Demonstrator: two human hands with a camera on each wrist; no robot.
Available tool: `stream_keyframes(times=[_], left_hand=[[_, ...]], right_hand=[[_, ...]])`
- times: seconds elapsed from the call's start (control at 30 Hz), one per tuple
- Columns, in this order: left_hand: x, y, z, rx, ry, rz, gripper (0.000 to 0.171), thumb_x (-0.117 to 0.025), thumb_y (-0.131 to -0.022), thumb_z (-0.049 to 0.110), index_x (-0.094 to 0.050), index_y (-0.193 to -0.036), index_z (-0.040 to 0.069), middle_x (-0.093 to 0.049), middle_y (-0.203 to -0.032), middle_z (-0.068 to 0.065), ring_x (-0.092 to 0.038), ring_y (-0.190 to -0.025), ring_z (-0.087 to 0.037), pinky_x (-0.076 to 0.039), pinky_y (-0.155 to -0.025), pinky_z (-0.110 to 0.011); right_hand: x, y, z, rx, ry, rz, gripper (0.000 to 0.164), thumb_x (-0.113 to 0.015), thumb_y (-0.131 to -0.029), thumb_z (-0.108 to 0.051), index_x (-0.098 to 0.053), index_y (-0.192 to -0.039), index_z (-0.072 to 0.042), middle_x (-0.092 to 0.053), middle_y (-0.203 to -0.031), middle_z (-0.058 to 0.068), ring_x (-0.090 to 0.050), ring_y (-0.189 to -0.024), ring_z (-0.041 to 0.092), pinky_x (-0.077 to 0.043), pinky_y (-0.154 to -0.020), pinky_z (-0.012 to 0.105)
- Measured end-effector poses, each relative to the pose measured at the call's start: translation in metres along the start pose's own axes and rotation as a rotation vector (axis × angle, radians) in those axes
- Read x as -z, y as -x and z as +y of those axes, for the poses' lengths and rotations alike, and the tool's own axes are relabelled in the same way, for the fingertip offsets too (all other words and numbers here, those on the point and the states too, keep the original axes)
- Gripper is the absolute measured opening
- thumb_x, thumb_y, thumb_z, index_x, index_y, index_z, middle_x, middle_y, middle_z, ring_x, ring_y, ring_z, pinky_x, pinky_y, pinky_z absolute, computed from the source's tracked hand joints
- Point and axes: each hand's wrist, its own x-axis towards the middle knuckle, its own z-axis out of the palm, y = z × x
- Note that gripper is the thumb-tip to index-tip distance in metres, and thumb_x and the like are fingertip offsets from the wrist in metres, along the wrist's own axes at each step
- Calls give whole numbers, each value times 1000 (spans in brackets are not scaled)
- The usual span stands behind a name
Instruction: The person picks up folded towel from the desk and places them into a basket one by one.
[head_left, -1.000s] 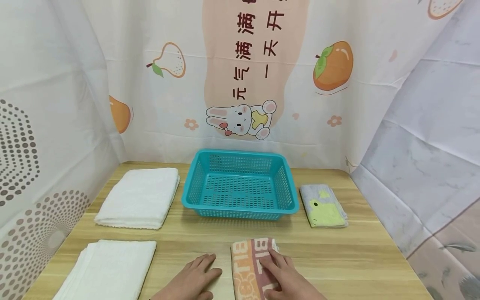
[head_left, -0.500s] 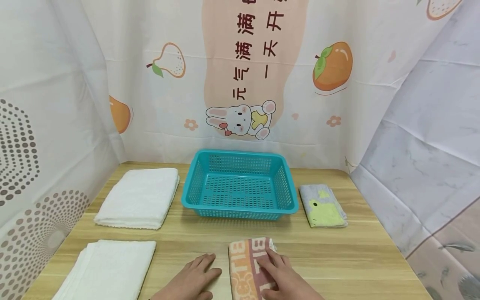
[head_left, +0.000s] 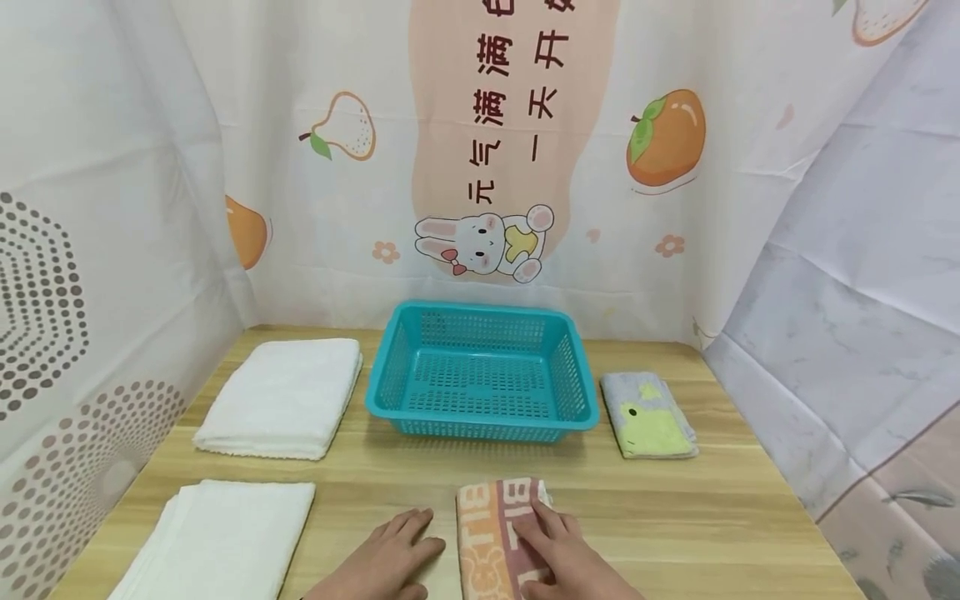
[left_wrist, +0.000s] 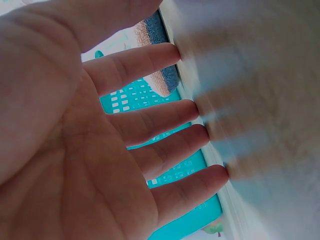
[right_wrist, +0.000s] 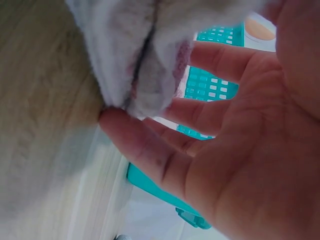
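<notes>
A small folded towel point(head_left: 480, 542) in orange and mauve, with pale letters and a rabbit figure, lies at the table's front middle. My right hand point(head_left: 573, 562) rests on its right side, fingers spread over the cloth. In the right wrist view, the little finger point(right_wrist: 145, 145) reaches down to the tabletop beside the towel's white folded edge point(right_wrist: 155, 95). Left of the towel, my left hand point(head_left: 382, 558) holds nothing. The left wrist view shows its straight fingers point(left_wrist: 185, 192) with their tips on the table, apart from the towel point(left_wrist: 162, 82).
A teal perforated basket point(head_left: 483, 422) stands at the back middle, nothing in it. Two folded white towels lie at the left, one rear towel point(head_left: 281, 396) and one front towel point(head_left: 221, 537). A grey towel with a yellow-green animal point(head_left: 648, 417) lies right of the basket.
The orange and mauve towel has shifted slightly left under my right hand, which moved with it. My left hand stays in place. The head view has tilted a little.
</notes>
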Motion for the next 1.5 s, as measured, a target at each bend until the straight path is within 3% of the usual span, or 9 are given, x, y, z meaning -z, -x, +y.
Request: stream_keyframes(times=[0.2,0.57,0.83,1.0,1.17,1.3,1.4,1.5], left_hand=[[-2,3,-4,-29,-22,10,45,-55,-96,50,-60,-124,14,-55,-133,-23,-55,-118,-41,-53,-85,-48],[-1,5,-6,-8,-19,7,48,-52,-96,56,-59,-123,17,-55,-133,-22,-54,-119,-41,-52,-87,-48],[3,3,-4,61,74,-64,58,-51,-93,64,-58,-126,16,-50,-137,-23,-50,-124,-43,-50,-89,-54],[3,1,-1,109,113,-106,64,-48,-92,71,-54,-129,19,-47,-139,-23,-48,-126,-44,-49,-86,-58],[4,-4,3,154,99,-159,68,-48,-90,73,-54,-131,19,-46,-139,-23,-47,-127,-44,-48,-88,-58],[5,-11,4,116,36,-148,61,-47,-94,67,-58,-128,18,-51,-126,-18,-52,-114,-37,-50,-83,-49],[5,-18,4,78,-5,-123,53,-45,-98,61,-61,-122,17,-51,-111,-12,-50,-97,-27,-49,-75,-42],[7,-24,5,93,-4,-136,49,-44,-99,59,-62,-118,18,-51,-104,-10,-46,-89,-23,-47,-73,-40]], right_hand=[[-5,-2,-1,18,44,14,69,-76,-87,-37,-50,-141,-3,-33,-147,35,-41,-120,47,-51,-88,46],[-10,-5,-2,63,56,40,68,-74,-88,-41,-51,-139,-3,-35,-145,36,-43,-113,46,-52,-81,40],[-12,-6,-2,87,60,66,68,-72,-89,-44,-51,-139,-4,-36,-144,37,-44,-110,45,-52,-81,41],[-15,-6,-2,89,40,86,56,-66,-94,-36,-53,-137,-2,-39,-141,37,-46,-109,45,-52,-80,42],[-18,-8,-3,59,45,129,42,-64,-96,-23,-58,-134,-6,-43,-141,33,-48,-111,44,-52,-82,43],[-15,-11,-4,29,5,151,38,-67,-94,-18,-63,-130,-7,-44,-140,31,-49,-115,46,-51,-86,50],[-11,-13,-5,-31,-99,157,38,-71,-89,-13,-63,-126,-5,-42,-140,32,-46,-120,50,-50,-88,52],[-8,-15,-6,-129,-204,174,47,-77,-82,-7,-61,-126,-3,-38,-140,33,-44,-123,51,-48,-90,55]])
